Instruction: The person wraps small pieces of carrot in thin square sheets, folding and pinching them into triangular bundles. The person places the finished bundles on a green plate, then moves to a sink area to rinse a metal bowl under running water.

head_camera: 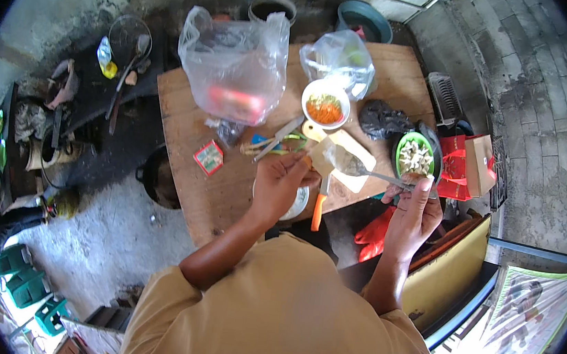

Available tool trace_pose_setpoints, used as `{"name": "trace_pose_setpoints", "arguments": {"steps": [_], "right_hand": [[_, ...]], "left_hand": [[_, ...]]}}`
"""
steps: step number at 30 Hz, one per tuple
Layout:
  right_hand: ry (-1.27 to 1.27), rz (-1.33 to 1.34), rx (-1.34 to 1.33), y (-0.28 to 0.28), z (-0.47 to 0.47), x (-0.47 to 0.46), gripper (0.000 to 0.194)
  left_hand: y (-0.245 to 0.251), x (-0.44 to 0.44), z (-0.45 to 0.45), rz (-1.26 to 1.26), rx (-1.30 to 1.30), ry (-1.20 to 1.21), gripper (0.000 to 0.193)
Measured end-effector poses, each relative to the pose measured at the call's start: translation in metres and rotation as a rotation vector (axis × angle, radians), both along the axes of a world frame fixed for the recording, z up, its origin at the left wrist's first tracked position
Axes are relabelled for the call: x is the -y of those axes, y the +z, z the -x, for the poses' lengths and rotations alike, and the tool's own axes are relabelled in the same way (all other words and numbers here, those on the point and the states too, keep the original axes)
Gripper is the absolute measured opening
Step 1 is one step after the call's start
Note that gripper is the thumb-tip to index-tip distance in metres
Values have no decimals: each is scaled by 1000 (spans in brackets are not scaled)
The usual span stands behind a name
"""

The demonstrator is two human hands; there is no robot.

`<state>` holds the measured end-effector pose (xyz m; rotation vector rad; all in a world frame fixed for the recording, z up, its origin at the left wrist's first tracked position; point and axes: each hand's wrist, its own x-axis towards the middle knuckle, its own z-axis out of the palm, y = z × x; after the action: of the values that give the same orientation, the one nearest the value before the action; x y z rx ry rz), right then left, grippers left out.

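Note:
My left hand (286,177) pinches a thin, pale beige square sheet (321,155), perhaps a wrapper, above the table. In my right hand (417,206) is the handle of a metal spoon (384,178), its head pointing left beside the sheet. A pale smear appears around the spoon's head, too blurred to identify. Beneath them lies a light cutting board (361,151), with an orange-handled knife (319,204) by its near edge. A white bowl (323,122) beyond holds shredded orange and pale green vegetables. Near my right hand, a green bowl (434,161) contains whitish cut pieces. Another bowl (297,204) is partly hidden by my left hand.
On the wooden table (181,114) stand a large plastic bag (233,63) and a smaller clear bag (337,58). A knife (280,138) lies across green stalks, right of a red-edged packet (208,157). A black bag (381,121) and red bag (454,166) sit rightward.

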<state>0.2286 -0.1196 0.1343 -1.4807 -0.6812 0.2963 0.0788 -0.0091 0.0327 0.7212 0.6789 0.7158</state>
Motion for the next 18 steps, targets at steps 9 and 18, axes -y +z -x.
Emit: {"name": "trace_pose_setpoints", "arguments": {"steps": [9, 18], "right_hand": [[85, -39, -33, 6, 7, -9, 33], [86, -60, -62, 8, 9, -4, 30]], "left_hand": [[21, -7, 0, 14, 27, -27, 28], [10, -24, 14, 430, 217, -22, 20]]}}
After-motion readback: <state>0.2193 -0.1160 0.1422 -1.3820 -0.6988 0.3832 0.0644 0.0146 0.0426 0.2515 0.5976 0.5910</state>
